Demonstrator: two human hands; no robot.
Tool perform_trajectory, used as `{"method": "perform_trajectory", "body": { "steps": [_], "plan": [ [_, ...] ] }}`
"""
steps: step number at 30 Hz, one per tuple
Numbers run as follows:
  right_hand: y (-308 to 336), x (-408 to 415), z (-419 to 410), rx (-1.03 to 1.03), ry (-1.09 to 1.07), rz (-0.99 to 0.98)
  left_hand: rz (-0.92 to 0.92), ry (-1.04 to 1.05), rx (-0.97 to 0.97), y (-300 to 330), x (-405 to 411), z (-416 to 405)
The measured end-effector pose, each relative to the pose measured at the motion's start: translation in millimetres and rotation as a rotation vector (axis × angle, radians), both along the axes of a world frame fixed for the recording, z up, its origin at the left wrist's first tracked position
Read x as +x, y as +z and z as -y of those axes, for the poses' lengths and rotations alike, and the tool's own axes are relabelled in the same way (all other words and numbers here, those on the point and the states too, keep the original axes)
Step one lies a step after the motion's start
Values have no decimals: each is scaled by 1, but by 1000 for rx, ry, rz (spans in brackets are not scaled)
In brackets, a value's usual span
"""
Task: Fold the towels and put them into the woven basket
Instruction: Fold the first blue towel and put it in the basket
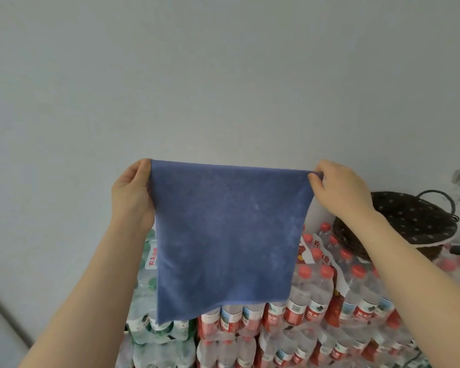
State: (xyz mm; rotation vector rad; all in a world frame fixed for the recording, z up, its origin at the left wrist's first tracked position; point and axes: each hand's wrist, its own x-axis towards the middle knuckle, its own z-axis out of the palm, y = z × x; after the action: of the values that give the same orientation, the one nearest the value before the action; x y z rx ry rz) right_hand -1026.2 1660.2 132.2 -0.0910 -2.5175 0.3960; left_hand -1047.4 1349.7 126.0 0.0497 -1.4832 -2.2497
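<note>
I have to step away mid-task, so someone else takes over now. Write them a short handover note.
Left hand pinches the top left corner of the blue towel; right hand pinches the top right corner.
The towel hangs spread out and unfolded in front of the wall, above the packs of water bottles.
The woven basket sits on the bottles to the right; its contents cannot be seen.
Done: towel lifted and opened.
Left: fold it, place it in the basket.

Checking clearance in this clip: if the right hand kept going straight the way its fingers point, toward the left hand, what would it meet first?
Only the blue towel it pinches; beyond that, the left hand. The right hand seems otherwise unobstructed, though depth is unclear.
</note>
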Motion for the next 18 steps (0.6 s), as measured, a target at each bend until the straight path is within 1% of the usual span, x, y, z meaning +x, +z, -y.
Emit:
{"method": "perform_trajectory", "body": {
  "steps": [1,2,3,4,5,6,7,9,10,13,15,16,18],
  "plan": [
    [4,2,3,-352,112,2,-5,-18,41,2,-1,2],
    [8,4,8,-755,266,14,-14,-42,78,3,-3,5],
    [11,5,11,-1098,421,38,-29,-64,100,4,-6,7],
    [13,5,13,-1303,546,49,-46,-79,104,5,-9,10],
    [15,3,14,-1387,626,66,-62,-85,96,5,-13,14],
    [15,-1,14,-1392,674,81,-75,-84,77,6,-17,17],
    [15,-5,15,-1354,697,90,-80,-81,45,5,-22,22],
    [13,-21,11,-1261,680,96,-72,-78,-57,2,-34,30],
    [11,-30,8,-1177,627,90,-62,-75,-122,0,-41,35],
    [7,-59,6,-825,412,41,-30,-42,-350,-7,-65,47],
    [5,-80,12,-661,288,20,-5,-24,-500,-10,-83,48],
    [4,-91,15,-593,226,2,11,-8,-548,-11,-93,47],
    [2,-111,21,-459,137,-67,39,44,-559,-8,-113,41]
  ]
}}
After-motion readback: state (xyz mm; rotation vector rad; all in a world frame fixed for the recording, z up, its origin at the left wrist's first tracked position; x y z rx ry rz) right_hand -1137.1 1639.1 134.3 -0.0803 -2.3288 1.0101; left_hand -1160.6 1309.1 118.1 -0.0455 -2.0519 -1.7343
